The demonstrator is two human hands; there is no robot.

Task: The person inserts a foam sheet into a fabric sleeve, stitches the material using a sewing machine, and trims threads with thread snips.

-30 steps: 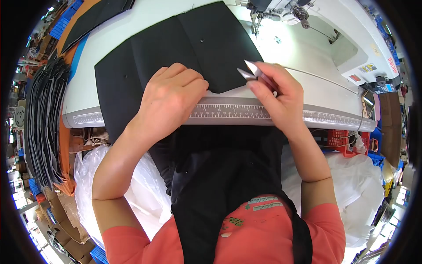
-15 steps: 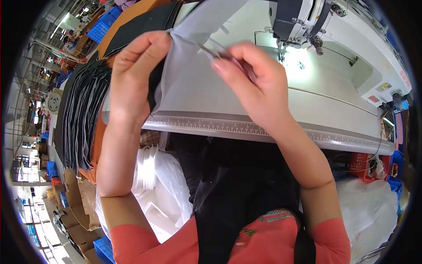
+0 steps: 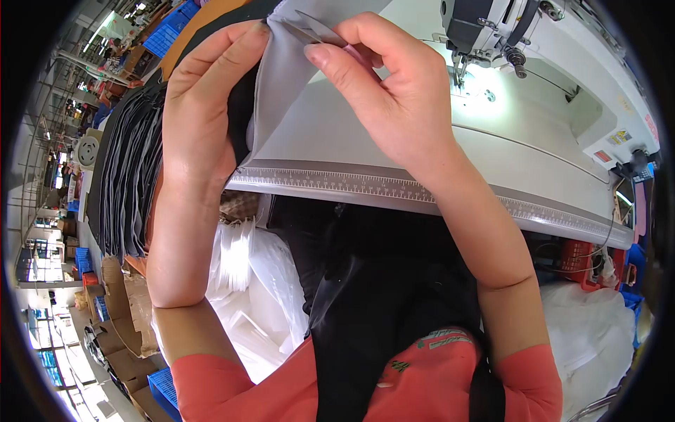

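My left hand [image 3: 204,105] pinches the edge of a thin grey fabric piece [image 3: 278,81], which hangs below the fingertips toward the table's front edge. In my right hand [image 3: 404,91] is a small pair of scissors [image 3: 327,32] with pinkish handles, mostly covered by the fingers. Their two blades are apart and point left, close to the fabric just beside my left fingertips. Whether the blades touch the cloth, I cannot tell.
A sewing machine [image 3: 492,35] stands at the right with its lamp lit. A ruler strip [image 3: 337,181] runs along the table's front edge. Stacked dark fabric pieces [image 3: 130,176] lie at the left. White plastic bags [image 3: 271,274] sit below the table.
Both hands have moved up and a little left, taking the fabric and scissors along. The scissors' blades are now nearer to my left fingertips.
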